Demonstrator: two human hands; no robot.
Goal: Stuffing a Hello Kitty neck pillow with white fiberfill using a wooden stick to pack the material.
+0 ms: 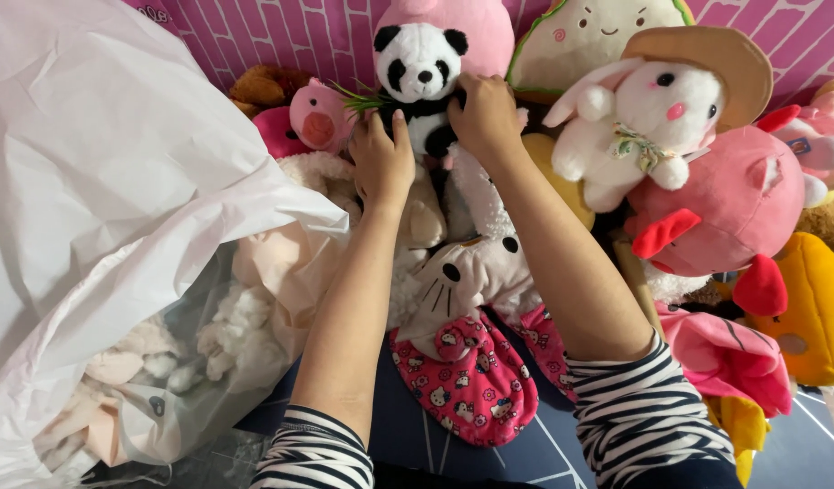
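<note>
A black and white panda plush (419, 68) stands upright at the top centre, against the pink wall, with a green leaf sprig beside it. My left hand (381, 160) grips its lower left side. My right hand (483, 115) holds its right side and body. Both arms in striped sleeves reach across a heap of soft toys. Under my arms lies a white cat plush (471, 272) in a pink patterned outfit.
A big white plastic bag (118, 208) with pale plush toys inside fills the left. A white rabbit plush in a straw hat (648, 113), a pink pig plush (725, 204) and a yellow plush (811, 308) crowd the right. A dark mat (417, 435) lies below.
</note>
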